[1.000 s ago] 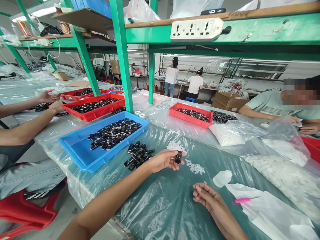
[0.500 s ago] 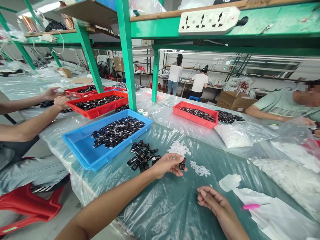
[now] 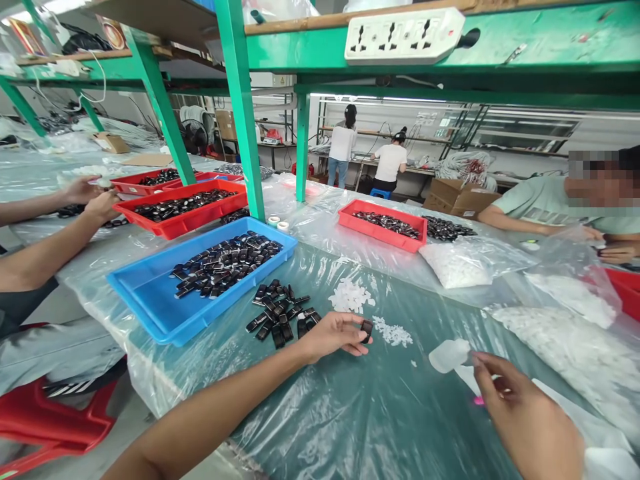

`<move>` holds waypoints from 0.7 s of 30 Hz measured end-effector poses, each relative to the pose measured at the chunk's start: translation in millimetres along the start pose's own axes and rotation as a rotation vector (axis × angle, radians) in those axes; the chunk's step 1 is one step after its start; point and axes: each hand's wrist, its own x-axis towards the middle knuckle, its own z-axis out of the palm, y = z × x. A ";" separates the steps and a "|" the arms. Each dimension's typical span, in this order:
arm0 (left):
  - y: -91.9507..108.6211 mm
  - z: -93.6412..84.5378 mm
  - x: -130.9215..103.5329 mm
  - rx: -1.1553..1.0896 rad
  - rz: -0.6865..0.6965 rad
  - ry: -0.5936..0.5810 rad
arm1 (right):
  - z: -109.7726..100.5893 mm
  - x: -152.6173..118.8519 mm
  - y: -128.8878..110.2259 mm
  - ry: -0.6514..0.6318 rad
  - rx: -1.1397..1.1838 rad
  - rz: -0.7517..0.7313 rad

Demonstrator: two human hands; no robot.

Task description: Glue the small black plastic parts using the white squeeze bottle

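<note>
My left hand (image 3: 333, 337) pinches a small black rectangular case (image 3: 367, 331) between thumb and fingers, just above the table. Beside it on the left lies a loose pile of similar black cases (image 3: 280, 313). Small white pieces (image 3: 351, 295) are heaped beyond it, and tinier white bits (image 3: 393, 332) lie to its right. My right hand (image 3: 530, 413) has its fingertips drawn together at the edge of a translucent white piece (image 3: 447, 355); whether it grips that piece I cannot make out. Under this hand a pink tool end (image 3: 479, 401) and white sheet (image 3: 565, 400) are partly hidden.
A blue tray (image 3: 145, 293) of black cases stands at left, red trays (image 3: 175, 228) behind it. Another red tray (image 3: 383, 238) sits farther back. Bags of white pieces (image 3: 457, 270) line the right. A green post (image 3: 239, 113) rises ahead. Co-workers sit left and right.
My right hand has moved right and forward, from bare table to the translucent piece and white sheet. My left hand keeps the black case, now turned slightly. The view has shifted a little.
</note>
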 end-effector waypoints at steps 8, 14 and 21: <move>-11.6 13.1 -7.7 0.393 0.232 -0.044 | 20.9 12.4 32.3 -0.321 0.045 0.041; -4.9 19.4 -16.7 0.761 0.315 -0.082 | 33.3 13.2 21.2 -0.243 0.191 0.104; -11.6 20.2 -15.3 0.868 0.327 -0.146 | 40.3 5.2 -0.2 -0.231 0.545 0.067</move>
